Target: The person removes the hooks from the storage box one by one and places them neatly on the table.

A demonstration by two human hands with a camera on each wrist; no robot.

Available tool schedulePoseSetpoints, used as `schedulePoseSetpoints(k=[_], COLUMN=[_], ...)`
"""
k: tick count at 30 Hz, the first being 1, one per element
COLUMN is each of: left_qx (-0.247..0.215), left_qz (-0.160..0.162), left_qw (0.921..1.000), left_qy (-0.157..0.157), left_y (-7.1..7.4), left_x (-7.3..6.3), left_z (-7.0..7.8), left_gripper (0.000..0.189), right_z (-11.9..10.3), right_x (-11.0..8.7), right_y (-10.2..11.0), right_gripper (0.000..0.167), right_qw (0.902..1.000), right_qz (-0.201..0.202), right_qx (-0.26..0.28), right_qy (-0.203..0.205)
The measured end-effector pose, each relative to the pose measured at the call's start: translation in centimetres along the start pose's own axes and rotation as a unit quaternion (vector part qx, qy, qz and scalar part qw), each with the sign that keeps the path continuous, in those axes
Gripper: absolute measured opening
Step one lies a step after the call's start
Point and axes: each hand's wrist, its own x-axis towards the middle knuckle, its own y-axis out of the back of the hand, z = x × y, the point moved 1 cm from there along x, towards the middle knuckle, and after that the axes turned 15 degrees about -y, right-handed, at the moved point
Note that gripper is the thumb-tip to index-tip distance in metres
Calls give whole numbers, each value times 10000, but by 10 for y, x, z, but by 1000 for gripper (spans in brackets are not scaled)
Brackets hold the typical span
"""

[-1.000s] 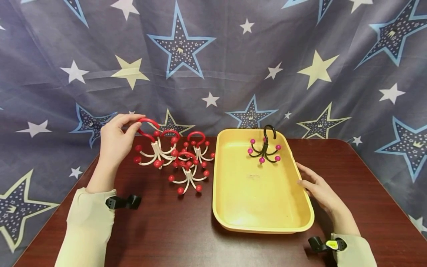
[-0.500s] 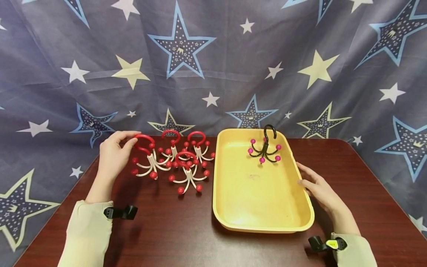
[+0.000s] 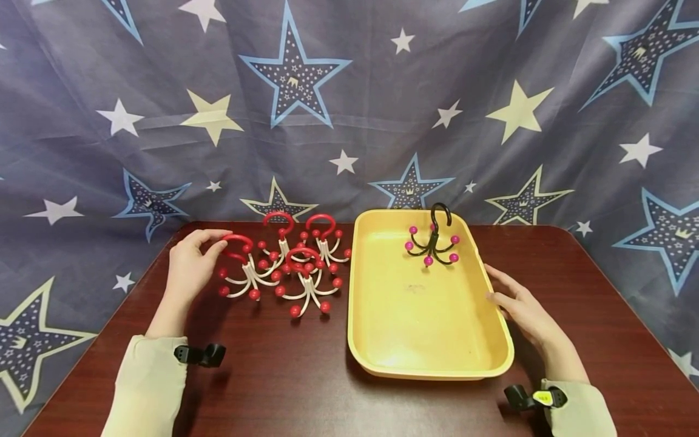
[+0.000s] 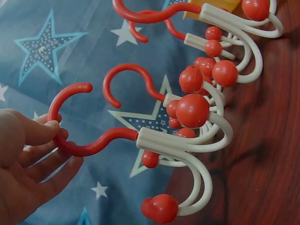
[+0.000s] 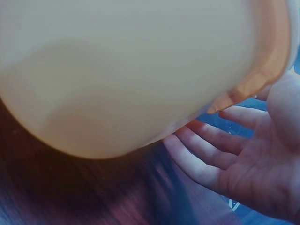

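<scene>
At the left of the table, my left hand (image 3: pixel 193 262) pinches the red curved top of a white multi-arm hanger hook (image 3: pixel 250 272) between thumb and fingers. Its white arms spread low and end in red balls. Beside it, several matching red-and-white hooks (image 3: pixel 309 285) stand upright close together; in the left wrist view their arms overlap. My right hand (image 3: pixel 526 312) touches the outer right side of a yellow tray (image 3: pixel 355 291), its fingers (image 5: pixel 206 140) extended along the wall. Inside the tray's far end stands a black hook (image 3: pixel 433 243) with magenta balls.
The dark reddish-brown table (image 3: pixel 284 382) runs under everything. Behind its far edge hangs a grey curtain (image 3: pixel 349 121) printed with stars. The tray's raised rim lies to the right of the red-and-white hooks.
My left hand has lowered the hanger hook toward the table and slightly nearer me, away from the hook behind it. The right hand and tray have stayed in place.
</scene>
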Motion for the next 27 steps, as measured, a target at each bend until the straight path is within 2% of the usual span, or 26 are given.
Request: schedulePoseSetpoints(k=[9,17,23,27], left_qx=[-50,-30,-157,-238], left_qz=[-165,-168,-329,-413], left_qw=[9998,9997,9993,9989], left_qy=[84,149,70,-25], left_y=[-8,-12,-12,-13], left_x=[-7,-10,-7,1], left_z=[-3,-3,1,7], left_gripper=[18,18,19,20], right_z=[1,1,2,2], right_x=[1,2,2,2], right_y=[0,0,0,0], right_gripper=[61,61,61,61], right_qw=[10000,9998,9998,9998], right_qz=[-25,-94,-131,-129], right_qx=[41,97,113,111], right_qy=[48,109,139,130])
